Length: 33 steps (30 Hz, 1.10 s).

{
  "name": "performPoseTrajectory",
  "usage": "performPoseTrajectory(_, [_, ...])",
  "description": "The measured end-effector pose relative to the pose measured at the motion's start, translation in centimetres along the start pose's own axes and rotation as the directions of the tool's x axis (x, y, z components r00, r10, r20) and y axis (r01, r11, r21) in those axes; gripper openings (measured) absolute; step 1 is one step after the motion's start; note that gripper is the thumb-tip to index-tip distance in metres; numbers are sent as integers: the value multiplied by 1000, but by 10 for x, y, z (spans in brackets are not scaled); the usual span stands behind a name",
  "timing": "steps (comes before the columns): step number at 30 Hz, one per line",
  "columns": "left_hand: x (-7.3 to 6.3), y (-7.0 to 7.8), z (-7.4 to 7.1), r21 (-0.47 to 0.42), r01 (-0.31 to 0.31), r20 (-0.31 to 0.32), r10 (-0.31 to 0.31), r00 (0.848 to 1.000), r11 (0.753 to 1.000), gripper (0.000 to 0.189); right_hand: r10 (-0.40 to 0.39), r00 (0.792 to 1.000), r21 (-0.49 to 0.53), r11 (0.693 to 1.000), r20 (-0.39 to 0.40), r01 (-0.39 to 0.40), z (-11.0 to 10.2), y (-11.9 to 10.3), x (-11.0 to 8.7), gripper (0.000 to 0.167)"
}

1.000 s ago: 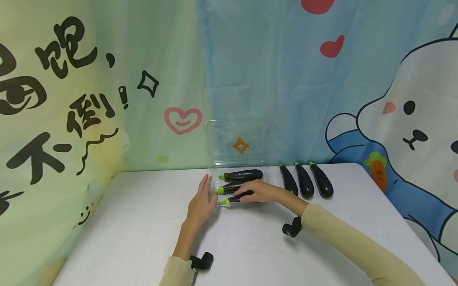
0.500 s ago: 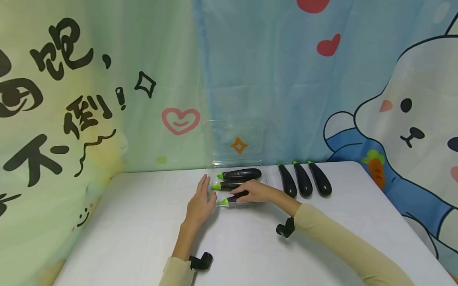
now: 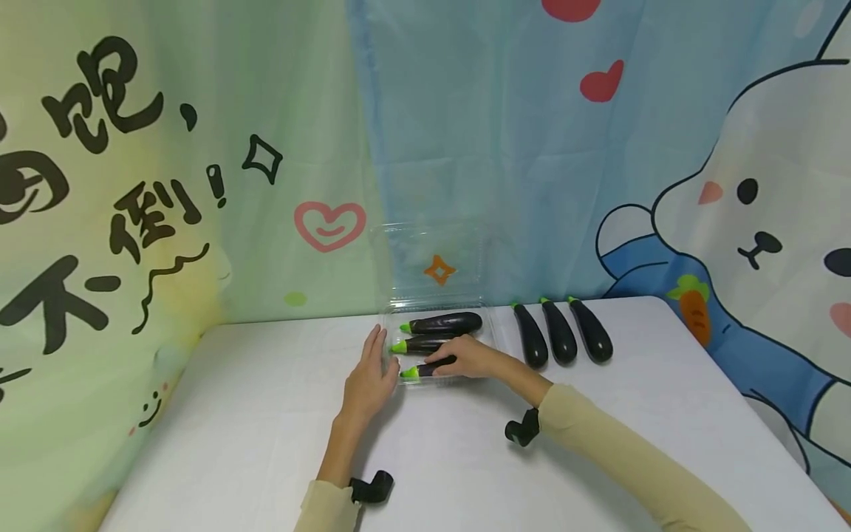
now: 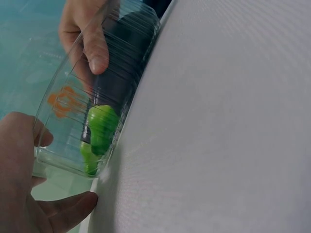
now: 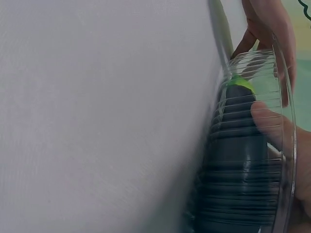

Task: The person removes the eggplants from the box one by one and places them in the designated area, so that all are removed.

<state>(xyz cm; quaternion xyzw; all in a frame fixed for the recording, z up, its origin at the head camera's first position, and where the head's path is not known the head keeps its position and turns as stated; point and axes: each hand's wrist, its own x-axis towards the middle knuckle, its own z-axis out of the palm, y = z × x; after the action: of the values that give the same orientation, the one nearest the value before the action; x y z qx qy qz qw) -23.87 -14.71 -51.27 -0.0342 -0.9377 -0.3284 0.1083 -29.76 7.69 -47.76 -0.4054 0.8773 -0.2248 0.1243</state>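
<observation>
A clear plastic box (image 3: pixel 488 341) stands near the back of the table, three dark eggplants with green stems lying crosswise in it. My right hand (image 3: pixel 469 356) reaches over the near side and grips the front eggplant (image 3: pixel 440 365), its thumb (image 5: pixel 266 119) inside the wall. Behind lie the middle eggplant (image 3: pixel 425 345), partly hidden by that hand, and the far eggplant (image 3: pixel 447 323). All three stems point left. Against the box's left end my left hand (image 3: pixel 366 386) rests with fingers extended. In the left wrist view, green stems (image 4: pixel 102 128) show through the ribbed wall.
The box's clear lid (image 3: pixel 428 251) stands upright against the printed curtain (image 3: pixel 532 185). Right of the box, three more eggplants lie side by side: one near it (image 3: pixel 531 338), a middle one (image 3: pixel 560 334) and an outer one (image 3: pixel 592 332). All rest on the white table (image 3: pixel 266 414).
The front eggplant has shifted slightly left in the box with my right hand on it. My left hand stays at the box's left end. The head view has turned slightly right.
</observation>
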Motion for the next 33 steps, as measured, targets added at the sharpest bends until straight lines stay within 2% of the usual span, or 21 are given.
performPoseTrajectory(6, [0,-1,0,-7,-2,2,2,1000,1000,60,-8,999,42,999,-45,10,2,-1,-3,38])
performPoseTrajectory(11, [1,1,-1,-5,-21,2,21,1000,1000,61,-59,994,9,998,-87,60,0,-1,-6,38])
performPoseTrajectory(14, [2,2,-2,-2,-23,5,23,1000,1000,61,-63,989,-19,998,-132,61,-2,0,-7,38])
performPoseTrajectory(19, [4,2,-2,-9,-20,6,20,1000,1000,63,-17,978,-4,1000,-210,17,-6,-1,-7,39])
performPoseTrajectory(23, [4,2,-2,-6,-20,11,20,1000,1000,63,20,969,34,999,-248,-12,-12,-4,-7,41])
performPoseTrajectory(27, [2,1,-2,-1,-22,2,22,1000,1000,62,36,959,25,999,-280,-30,-20,-8,-9,41])
performPoseTrajectory(33, [-1,-1,-3,-6,-5,3,5,1000,1000,62,86,936,77,995,-342,-64,-35,-20,-19,41])
